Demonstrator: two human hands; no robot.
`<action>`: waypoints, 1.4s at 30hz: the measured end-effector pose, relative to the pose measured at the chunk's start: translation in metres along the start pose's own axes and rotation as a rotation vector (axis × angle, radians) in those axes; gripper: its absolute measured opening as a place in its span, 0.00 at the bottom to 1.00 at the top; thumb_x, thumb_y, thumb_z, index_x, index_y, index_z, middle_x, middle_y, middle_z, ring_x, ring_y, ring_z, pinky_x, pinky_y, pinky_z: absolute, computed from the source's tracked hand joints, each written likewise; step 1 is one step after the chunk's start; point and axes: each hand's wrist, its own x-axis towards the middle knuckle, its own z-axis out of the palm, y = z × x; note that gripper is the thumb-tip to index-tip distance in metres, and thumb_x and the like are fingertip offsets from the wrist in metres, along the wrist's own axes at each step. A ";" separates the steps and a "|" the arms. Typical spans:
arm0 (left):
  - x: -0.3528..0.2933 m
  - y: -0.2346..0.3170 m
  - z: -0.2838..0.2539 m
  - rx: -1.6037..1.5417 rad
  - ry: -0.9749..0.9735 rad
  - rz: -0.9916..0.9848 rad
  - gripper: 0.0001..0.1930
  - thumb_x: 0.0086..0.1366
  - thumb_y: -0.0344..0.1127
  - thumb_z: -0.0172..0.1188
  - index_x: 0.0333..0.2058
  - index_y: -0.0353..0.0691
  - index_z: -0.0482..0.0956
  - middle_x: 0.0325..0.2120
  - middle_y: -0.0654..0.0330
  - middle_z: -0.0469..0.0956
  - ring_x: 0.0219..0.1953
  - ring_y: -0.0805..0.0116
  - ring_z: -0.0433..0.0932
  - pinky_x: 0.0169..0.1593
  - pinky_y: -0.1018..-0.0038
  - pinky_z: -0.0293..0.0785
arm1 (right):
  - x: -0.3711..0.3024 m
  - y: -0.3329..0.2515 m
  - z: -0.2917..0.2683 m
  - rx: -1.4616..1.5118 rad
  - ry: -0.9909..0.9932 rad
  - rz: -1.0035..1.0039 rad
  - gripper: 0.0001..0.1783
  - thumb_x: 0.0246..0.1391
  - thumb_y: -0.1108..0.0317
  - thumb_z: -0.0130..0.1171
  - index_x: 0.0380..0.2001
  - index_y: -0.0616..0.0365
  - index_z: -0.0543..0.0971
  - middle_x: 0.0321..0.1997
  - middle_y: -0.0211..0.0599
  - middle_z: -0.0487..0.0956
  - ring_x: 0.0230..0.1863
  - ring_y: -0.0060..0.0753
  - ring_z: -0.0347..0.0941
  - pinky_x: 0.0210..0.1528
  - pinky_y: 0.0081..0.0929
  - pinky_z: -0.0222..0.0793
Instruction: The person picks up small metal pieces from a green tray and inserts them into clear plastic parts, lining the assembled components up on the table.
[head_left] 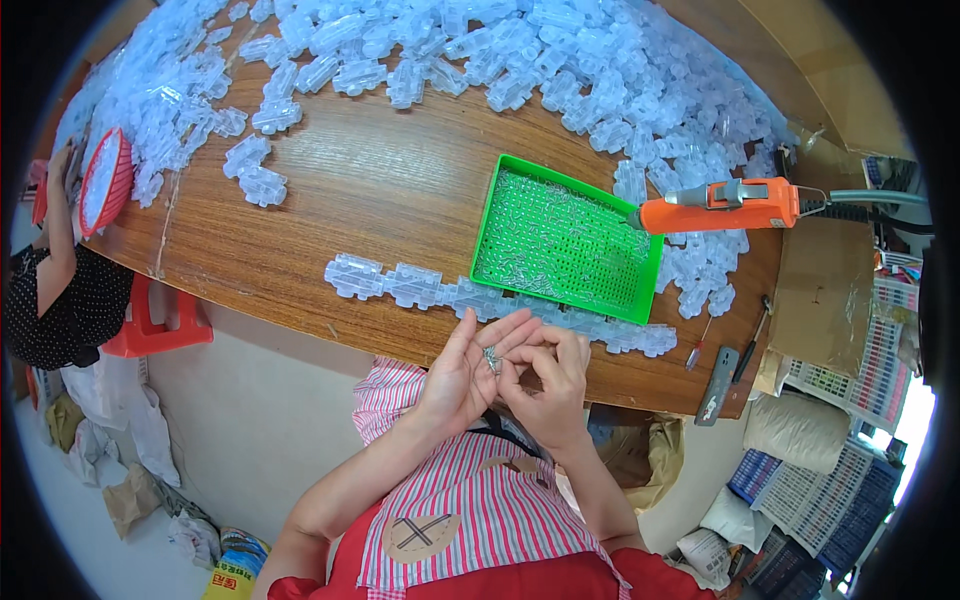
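Note:
My left hand (458, 378) is turned palm up in front of the table edge, cupping a small heap of silver screws (491, 360). Over that palm my right hand (553, 382) is closed, thumb and forefinger pinched together beside the heap; what sits between the fingertips is too small to make out. Just beyond both hands, a row of clear plastic pieces (413, 285) runs along the near edge of the table. A green perforated tray (487, 228) with many loose screws on its bottom overlaps the row's middle.
An orange electric screwdriver (720, 205) lies across the tray's right rim. Clear plastic pieces (560, 50) pile up at the back. Right: a thin screwdriver (698, 345) and a grey bar-shaped tool (716, 386). Left: another person's arm (60, 235) by a red basket (112, 180) and red stool (155, 325).

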 end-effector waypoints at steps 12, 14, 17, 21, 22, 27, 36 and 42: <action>-0.002 -0.006 -0.014 0.333 0.190 -0.037 0.14 0.68 0.41 0.59 0.43 0.37 0.77 0.36 0.63 0.81 0.38 0.79 0.78 0.43 0.83 0.75 | 0.004 0.016 -0.013 -0.055 0.000 0.017 0.10 0.39 0.75 0.66 0.29 0.55 0.78 0.39 0.35 0.71 0.40 0.40 0.65 0.44 0.37 0.59; -0.001 -0.007 -0.019 0.417 0.194 -0.024 0.14 0.68 0.42 0.58 0.43 0.37 0.78 0.35 0.63 0.80 0.37 0.79 0.77 0.42 0.82 0.74 | 0.004 0.016 -0.014 -0.059 -0.022 -0.019 0.10 0.39 0.74 0.66 0.29 0.55 0.78 0.39 0.35 0.71 0.40 0.39 0.65 0.44 0.37 0.59; 0.001 -0.005 -0.015 0.460 0.194 0.043 0.14 0.68 0.42 0.59 0.42 0.36 0.78 0.34 0.63 0.80 0.35 0.79 0.77 0.41 0.82 0.73 | 0.006 0.017 -0.014 -0.041 -0.048 0.008 0.09 0.41 0.73 0.67 0.29 0.55 0.79 0.39 0.35 0.71 0.41 0.39 0.65 0.43 0.36 0.59; 0.002 -0.001 -0.016 0.545 0.181 0.075 0.14 0.68 0.41 0.59 0.42 0.36 0.79 0.34 0.62 0.81 0.36 0.78 0.77 0.42 0.81 0.74 | 0.011 0.021 -0.010 0.095 -0.062 0.101 0.08 0.42 0.72 0.67 0.29 0.55 0.79 0.40 0.36 0.71 0.40 0.39 0.64 0.44 0.36 0.59; 0.002 -0.001 -0.015 0.523 0.203 0.054 0.15 0.68 0.42 0.58 0.42 0.36 0.79 0.34 0.61 0.81 0.36 0.77 0.78 0.42 0.80 0.75 | 0.012 0.023 -0.007 0.116 -0.045 0.086 0.08 0.43 0.72 0.67 0.29 0.55 0.79 0.40 0.36 0.71 0.39 0.39 0.64 0.44 0.36 0.59; 0.002 0.003 -0.015 0.428 0.333 -0.058 0.25 0.71 0.54 0.49 0.42 0.33 0.78 0.34 0.57 0.81 0.37 0.70 0.81 0.42 0.76 0.78 | 0.022 0.041 0.010 -0.072 0.029 0.020 0.08 0.42 0.71 0.67 0.29 0.53 0.80 0.39 0.33 0.71 0.41 0.39 0.65 0.43 0.37 0.58; 0.004 0.008 -0.011 0.358 0.375 -0.103 0.32 0.69 0.61 0.45 0.44 0.31 0.77 0.35 0.55 0.81 0.38 0.67 0.81 0.44 0.74 0.78 | 0.026 0.043 0.010 -0.274 -0.002 -0.177 0.09 0.42 0.70 0.67 0.30 0.50 0.80 0.43 0.29 0.73 0.45 0.38 0.66 0.45 0.38 0.58; 0.001 0.009 -0.014 0.350 0.358 -0.093 0.31 0.70 0.60 0.45 0.45 0.31 0.76 0.35 0.54 0.81 0.38 0.67 0.81 0.45 0.73 0.79 | 0.026 0.040 0.008 -0.327 -0.040 -0.252 0.09 0.45 0.69 0.66 0.32 0.50 0.80 0.45 0.28 0.73 0.47 0.38 0.65 0.47 0.38 0.58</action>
